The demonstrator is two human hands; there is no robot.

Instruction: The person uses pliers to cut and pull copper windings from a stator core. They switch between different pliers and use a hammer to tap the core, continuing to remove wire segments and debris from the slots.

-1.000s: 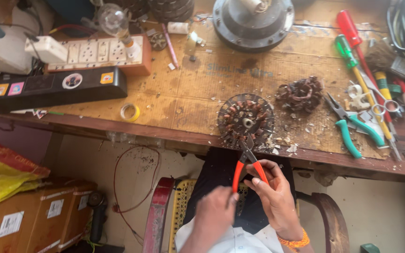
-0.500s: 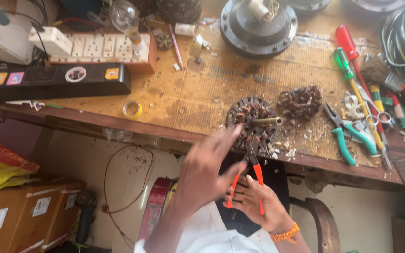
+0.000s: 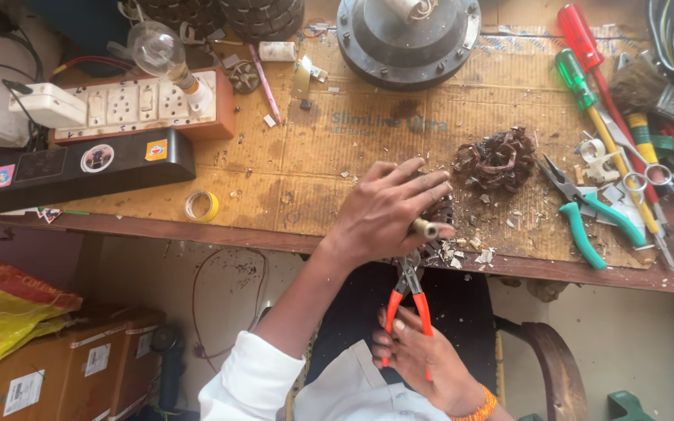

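Observation:
My left hand (image 3: 390, 209) lies over a round motor stator (image 3: 438, 214) at the workbench's front edge, fingers spread across it, its shaft (image 3: 424, 228) poking out between them. My right hand (image 3: 423, 359) is below the bench edge, gripping the orange handles of a pair of pliers (image 3: 407, 300). The plier jaws point up at the stator's near rim. A tangle of brown copper winding wire (image 3: 497, 160) lies on the bench just right of the stator.
Teal-handled pliers (image 3: 587, 222), scissors (image 3: 635, 168), and red and green screwdrivers (image 3: 587, 58) lie at right. A round fan motor housing (image 3: 407, 35) sits at the back. A switchboard with a bulb (image 3: 146, 101), black box (image 3: 79, 168) and yellow tape roll (image 3: 200, 205) occupy the left.
My left hand rose from my lap and came down over the stator, covering it. My right hand kept the orange pliers, whose jaws now point up at the stator's rim.

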